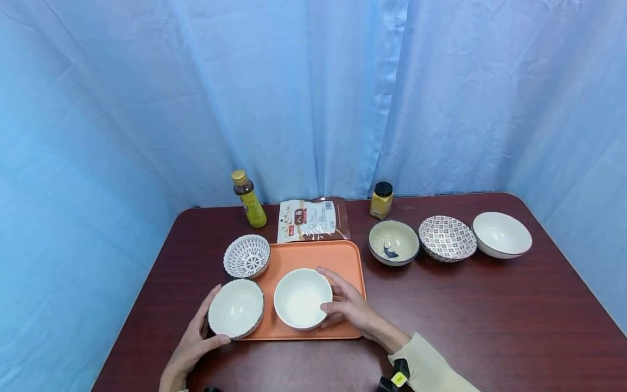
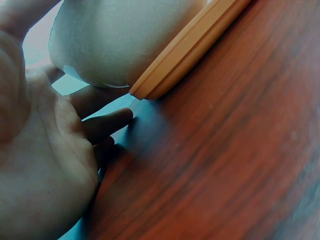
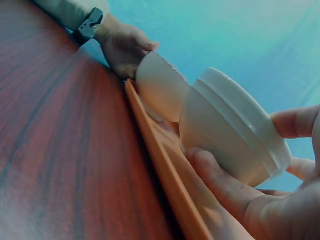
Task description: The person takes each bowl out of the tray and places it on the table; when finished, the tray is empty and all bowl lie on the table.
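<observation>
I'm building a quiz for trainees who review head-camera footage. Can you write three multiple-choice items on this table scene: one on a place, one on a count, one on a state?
1. Where does the plain white bowl in the right hand sit?
A. on the orange tray
B. on the bare table beside the jar
C. stacked inside another bowl

2. How many bowls are there in all?
A. four
B. six
C. eight

3. How is the yellow bottle at the back?
A. lying on its side
B. upright with its cap on
C. upright with its cap off

Answers:
1 A, the bowl stands inside the tray's rim.
2 B, three bowls are at the tray and three stand in a row to its right.
3 B, it stands upright with a yellow cap on top.
</observation>
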Demonstrator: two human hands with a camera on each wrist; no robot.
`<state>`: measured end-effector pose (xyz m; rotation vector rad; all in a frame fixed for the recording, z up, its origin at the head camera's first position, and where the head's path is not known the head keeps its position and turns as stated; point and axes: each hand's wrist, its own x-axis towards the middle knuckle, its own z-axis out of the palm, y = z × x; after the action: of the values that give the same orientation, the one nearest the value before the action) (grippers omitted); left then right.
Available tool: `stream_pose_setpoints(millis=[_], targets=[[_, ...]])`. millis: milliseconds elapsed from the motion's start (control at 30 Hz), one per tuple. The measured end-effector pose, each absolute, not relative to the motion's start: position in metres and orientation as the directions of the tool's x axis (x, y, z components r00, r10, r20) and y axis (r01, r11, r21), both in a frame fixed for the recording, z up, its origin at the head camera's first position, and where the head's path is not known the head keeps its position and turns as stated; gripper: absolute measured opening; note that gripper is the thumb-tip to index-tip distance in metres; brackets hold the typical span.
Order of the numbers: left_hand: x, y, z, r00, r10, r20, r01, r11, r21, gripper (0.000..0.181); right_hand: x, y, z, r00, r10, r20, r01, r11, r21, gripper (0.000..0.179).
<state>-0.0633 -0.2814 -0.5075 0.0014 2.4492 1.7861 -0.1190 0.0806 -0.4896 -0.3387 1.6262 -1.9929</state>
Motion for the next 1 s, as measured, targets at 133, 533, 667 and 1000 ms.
stream_pose_setpoints(millis=[133, 533, 667, 1000], targets=[[-0.063, -0.281, -0.506, -0.993, 0.059, -0.105, -0.082, 0.310, 0.947, 0.101, -0.120, 0.092, -0.484, -0.839, -0.531, -0.120, 0.233, -0.150, -0.961, 0.083], [-0.064, -0.282, -0.507, -0.993, 0.064, -0.098, -0.074, 0.312, 0.947, 0.102, -0.117, 0.134, -0.474, -0.884, -0.463, -0.064, 0.172, -0.193, -0.966, 0.082], [-0.063, -0.282, -0.507, -0.994, 0.061, -0.096, -0.073, 0.304, 0.950, 0.102, -0.114, 0.145, -0.473, -0.890, -0.451, -0.071, 0.171, -0.186, -0.967, 0.081], [-0.063, -0.283, -0.509, -0.994, 0.071, -0.081, -0.057, 0.294, 0.954, 0.102, -0.101, 0.176, -0.477, -0.898, -0.438, -0.033, 0.127, -0.187, -0.974, 0.078]])
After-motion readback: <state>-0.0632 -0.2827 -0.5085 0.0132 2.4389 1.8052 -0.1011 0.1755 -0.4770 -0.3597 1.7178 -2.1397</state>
